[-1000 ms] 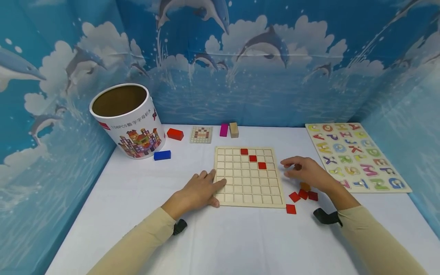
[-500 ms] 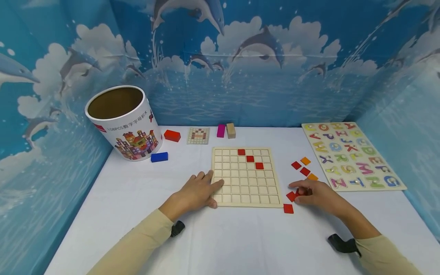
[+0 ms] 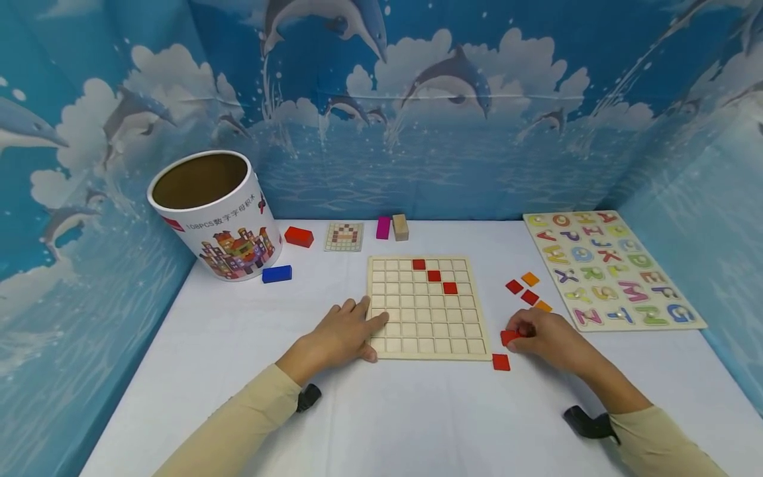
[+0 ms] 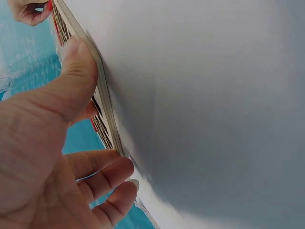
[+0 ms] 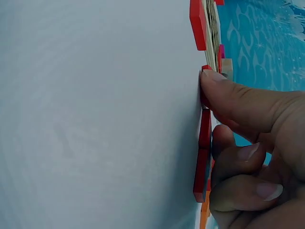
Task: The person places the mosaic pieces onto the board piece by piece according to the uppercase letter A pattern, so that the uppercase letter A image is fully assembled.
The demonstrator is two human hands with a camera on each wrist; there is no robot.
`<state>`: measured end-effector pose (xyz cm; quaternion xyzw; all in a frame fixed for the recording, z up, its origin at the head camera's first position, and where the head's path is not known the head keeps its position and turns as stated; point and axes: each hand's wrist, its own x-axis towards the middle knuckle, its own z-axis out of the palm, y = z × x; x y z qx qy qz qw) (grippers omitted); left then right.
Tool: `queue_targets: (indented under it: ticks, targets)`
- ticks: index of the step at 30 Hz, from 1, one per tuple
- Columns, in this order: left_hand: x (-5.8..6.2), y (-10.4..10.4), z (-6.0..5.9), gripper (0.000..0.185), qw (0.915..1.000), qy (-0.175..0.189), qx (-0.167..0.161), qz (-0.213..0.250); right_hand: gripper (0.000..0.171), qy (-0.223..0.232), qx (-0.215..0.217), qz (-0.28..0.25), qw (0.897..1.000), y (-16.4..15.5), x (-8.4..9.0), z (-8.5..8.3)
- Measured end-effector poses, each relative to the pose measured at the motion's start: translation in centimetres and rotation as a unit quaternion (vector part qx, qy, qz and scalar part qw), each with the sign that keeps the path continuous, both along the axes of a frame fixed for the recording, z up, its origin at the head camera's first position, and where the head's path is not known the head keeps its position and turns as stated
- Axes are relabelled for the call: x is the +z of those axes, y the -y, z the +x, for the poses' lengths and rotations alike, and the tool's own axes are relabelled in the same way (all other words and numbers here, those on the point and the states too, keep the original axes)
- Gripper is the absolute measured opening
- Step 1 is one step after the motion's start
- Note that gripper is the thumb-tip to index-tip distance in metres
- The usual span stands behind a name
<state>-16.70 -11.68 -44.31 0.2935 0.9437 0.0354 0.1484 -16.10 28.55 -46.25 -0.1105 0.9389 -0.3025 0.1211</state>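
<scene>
My left hand [image 3: 341, 340] rests on the left edge of a wooden grid board [image 3: 411, 318], forefinger reaching over its cells and thumb at the front left corner. In the left wrist view that thumb [image 4: 78, 64] presses on the board's edge. Three red tiles lie in a diagonal in the upper cells. Right of the board, my right hand [image 3: 551, 336] pinches a red square tile [image 3: 508, 338] at the table surface. The thumb [image 5: 228, 90] lies on this tile in the right wrist view, with more red tiles [image 5: 202, 174] beside the curled fingers.
Another red tile [image 3: 501, 362] lies by the board's front right corner. Red and orange tiles [image 3: 529, 297] lie beyond my right hand. An alphabet board [image 3: 608, 278] is at the right. Behind stand a bucket [image 3: 238, 225], a pattern card [image 3: 344, 237] and several blocks [image 3: 401, 227].
My right hand has moved down and toward me from beside the board to the loose red tiles and now pinches one. The left hand stays on the board. The view has shifted slightly.
</scene>
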Motion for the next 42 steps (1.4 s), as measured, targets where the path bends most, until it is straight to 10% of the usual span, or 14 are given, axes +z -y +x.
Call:
queue_targets:
  ticks: [12, 24, 35, 42]
  targets:
    - [-0.2, 0.0, -0.1, 0.08, 1.0, -0.004, -0.003, -0.002, 0.048, 0.073, -0.084, -0.111, 0.988, -1.4, 0.4, -1.8]
    - [-0.1, -0.1, 0.1, 0.08, 0.9999, -0.006, -0.006, -0.009, 0.056, 0.153, -0.114, -0.318, 0.929, 2.3, 0.3, -4.6]
    - [0.0, -0.2, 0.1, 0.08, 1.0, -0.003, -0.005, 0.0, 0.032, 0.086, -0.065, -0.139, 0.984, 7.2, 0.1, -5.7]
    - [0.1, -0.1, 0.1, 0.08, 1.0, -0.004, -0.007, 0.005, 0.027, 0.032, -0.028, -0.065, 0.997, 8.1, 0.1, -5.8]
